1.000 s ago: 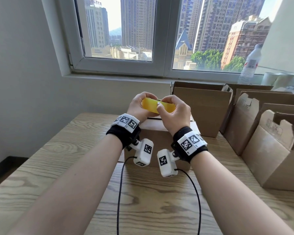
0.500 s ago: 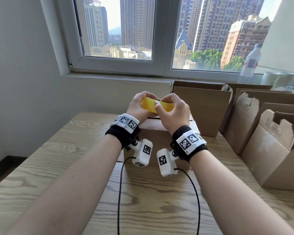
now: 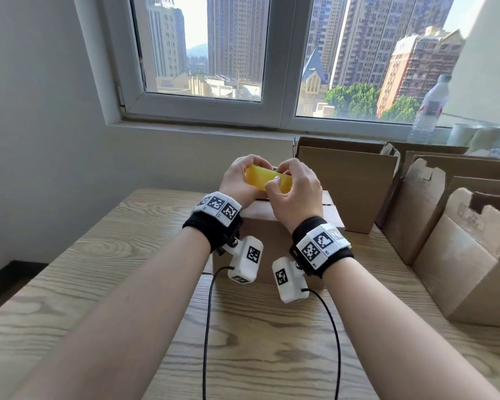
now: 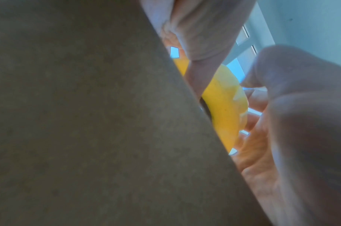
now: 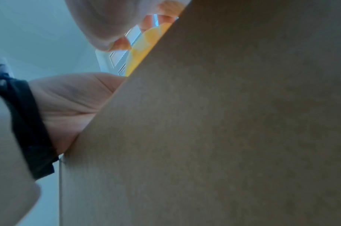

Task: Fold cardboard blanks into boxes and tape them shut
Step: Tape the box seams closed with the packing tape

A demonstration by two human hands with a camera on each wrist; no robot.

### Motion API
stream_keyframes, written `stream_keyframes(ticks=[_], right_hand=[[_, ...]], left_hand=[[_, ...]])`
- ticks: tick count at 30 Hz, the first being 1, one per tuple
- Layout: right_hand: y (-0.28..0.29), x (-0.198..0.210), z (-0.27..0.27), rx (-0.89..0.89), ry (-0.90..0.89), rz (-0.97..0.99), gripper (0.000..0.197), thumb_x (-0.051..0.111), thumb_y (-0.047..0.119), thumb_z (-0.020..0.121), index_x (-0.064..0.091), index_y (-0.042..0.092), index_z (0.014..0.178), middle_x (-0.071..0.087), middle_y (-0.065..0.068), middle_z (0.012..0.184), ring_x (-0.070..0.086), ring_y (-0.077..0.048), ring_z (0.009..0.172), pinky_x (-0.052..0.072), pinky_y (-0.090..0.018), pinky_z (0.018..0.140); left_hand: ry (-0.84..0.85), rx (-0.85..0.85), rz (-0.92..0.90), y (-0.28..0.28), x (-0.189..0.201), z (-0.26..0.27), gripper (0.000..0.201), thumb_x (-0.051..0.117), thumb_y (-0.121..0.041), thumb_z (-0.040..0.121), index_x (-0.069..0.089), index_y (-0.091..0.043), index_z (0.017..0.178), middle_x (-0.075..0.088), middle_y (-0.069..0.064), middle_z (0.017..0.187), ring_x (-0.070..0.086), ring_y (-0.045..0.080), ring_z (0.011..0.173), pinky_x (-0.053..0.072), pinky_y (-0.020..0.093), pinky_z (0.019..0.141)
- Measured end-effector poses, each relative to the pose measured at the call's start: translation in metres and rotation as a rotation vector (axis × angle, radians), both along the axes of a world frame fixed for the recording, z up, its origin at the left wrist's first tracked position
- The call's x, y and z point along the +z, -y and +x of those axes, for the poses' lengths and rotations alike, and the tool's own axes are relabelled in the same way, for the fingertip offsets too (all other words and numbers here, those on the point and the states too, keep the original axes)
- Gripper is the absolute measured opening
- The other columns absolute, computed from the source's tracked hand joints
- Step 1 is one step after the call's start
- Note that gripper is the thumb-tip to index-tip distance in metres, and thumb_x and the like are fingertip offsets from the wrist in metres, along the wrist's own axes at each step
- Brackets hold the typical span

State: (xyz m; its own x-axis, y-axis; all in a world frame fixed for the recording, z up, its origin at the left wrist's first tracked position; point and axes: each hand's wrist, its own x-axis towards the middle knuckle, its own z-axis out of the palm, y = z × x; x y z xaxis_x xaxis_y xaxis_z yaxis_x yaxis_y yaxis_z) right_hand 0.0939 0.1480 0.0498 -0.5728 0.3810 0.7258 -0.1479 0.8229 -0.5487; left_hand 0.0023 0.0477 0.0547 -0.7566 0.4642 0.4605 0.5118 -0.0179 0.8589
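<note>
While hunting tape's free end, my left hand [image 3: 243, 180] clamped yellow tape roll [image 3: 267, 181] above closed box [image 3: 272, 226] on bench [image 3: 127, 255]; right hand [image 3: 296, 192] pinched roll's rim, likely to peel strip.

Both hands on a yellow tape roll above a closed box

The left hand [image 3: 240, 180] and right hand [image 3: 296, 192] grip the yellow tape roll [image 3: 264, 179] over the cardboard box [image 3: 267, 226] on the wooden table [image 3: 98, 269]; open boxes [image 3: 347, 180] stand to the right
</note>
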Motion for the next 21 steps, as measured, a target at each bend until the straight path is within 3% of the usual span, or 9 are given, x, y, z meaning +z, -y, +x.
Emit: stream_keyframes(ticks=[5,8,11,14,16,18,20,21], right_hand=[[-0.002,0.001,-0.002,0.037,0.013,-0.040,0.030,0.046,0.031,0.083,0.063,0.010,0.096,0.056,0.003,0.090,0.051,-0.019,0.089,0.035,-0.028,0.075],[-0.007,0.004,-0.003,0.071,-0.049,-0.224,0.040,0.039,0.038,0.093,0.067,0.011,0.099,0.058,0.002,0.095,0.052,-0.014,0.093,0.034,-0.024,0.077],[-0.012,0.008,0.000,0.116,-0.140,-0.440,0.046,0.034,0.045,0.099,0.067,0.018,0.116,0.055,0.003,0.112,0.051,-0.008,0.105,0.035,-0.014,0.087],[-0.017,0.010,-0.003,0.189,-0.124,-0.582,0.042,0.037,0.052,0.101,0.056,0.028,0.131,0.049,0.001,0.131,0.048,-0.010,0.121,0.036,-0.027,0.104],[-0.015,0.011,-0.003,0.235,-0.096,-0.641,0.047,0.041,0.069,0.091,0.055,0.040,0.125,0.055,0.001,0.133,0.052,-0.015,0.124,0.040,-0.041,0.109],[-0.017,0.012,-0.003,0.226,-0.090,-0.704,0.052,0.044,0.079,0.082,0.058,0.043,0.118,0.062,0.002,0.126,0.057,-0.017,0.120,0.043,-0.049,0.107],[-0.021,0.014,-0.001,0.207,-0.118,-0.776,0.054,0.045,0.078,0.084,0.062,0.035,0.112,0.068,0.004,0.113,0.063,-0.014,0.111,0.045,-0.048,0.105],[-0.024,0.014,-0.001,0.208,-0.137,-0.814,0.046,0.045,0.073,0.088,0.063,0.035,0.105,0.069,0.007,0.105,0.064,-0.010,0.104,0.046,-0.045,0.105]], left_hand=[[0.031,-0.012,0.008,-0.001,0.000,-0.002,0.048,0.085,-0.030,0.042,0.068,-0.036,0.086,0.064,0.010,0.113,0.066,0.027,0.098,0.057,0.049,0.085],[0.068,-0.035,0.051,0.001,0.001,-0.002,0.050,0.087,-0.020,0.050,0.065,-0.032,0.094,0.064,0.010,0.111,0.064,0.022,0.092,0.056,0.046,0.086],[0.144,-0.010,0.059,0.001,0.006,-0.001,0.058,0.086,-0.032,0.053,0.058,-0.030,0.103,0.062,0.007,0.113,0.062,0.024,0.104,0.056,0.046,0.089],[0.306,-0.084,0.109,0.001,0.011,0.002,0.057,0.078,-0.034,0.057,0.053,-0.027,0.108,0.062,0.012,0.118,0.062,0.028,0.112,0.056,0.045,0.089],[0.300,-0.107,0.107,0.001,0.011,0.004,0.050,0.071,-0.033,0.064,0.053,-0.026,0.111,0.063,0.013,0.118,0.063,0.027,0.110,0.056,0.041,0.086],[0.272,-0.102,0.115,0.001,0.010,0.005,0.048,0.073,-0.037,0.065,0.056,-0.030,0.110,0.065,0.011,0.115,0.065,0.024,0.108,0.058,0.041,0.083],[0.260,-0.097,0.136,0.001,0.008,0.006,0.055,0.080,-0.044,0.061,0.060,-0.031,0.111,0.067,0.008,0.111,0.067,0.021,0.104,0.060,0.041,0.079],[0.253,-0.097,0.138,0.001,0.007,0.006,0.062,0.083,-0.048,0.057,0.062,-0.029,0.112,0.069,0.007,0.108,0.068,0.020,0.101,0.061,0.042,0.077]])
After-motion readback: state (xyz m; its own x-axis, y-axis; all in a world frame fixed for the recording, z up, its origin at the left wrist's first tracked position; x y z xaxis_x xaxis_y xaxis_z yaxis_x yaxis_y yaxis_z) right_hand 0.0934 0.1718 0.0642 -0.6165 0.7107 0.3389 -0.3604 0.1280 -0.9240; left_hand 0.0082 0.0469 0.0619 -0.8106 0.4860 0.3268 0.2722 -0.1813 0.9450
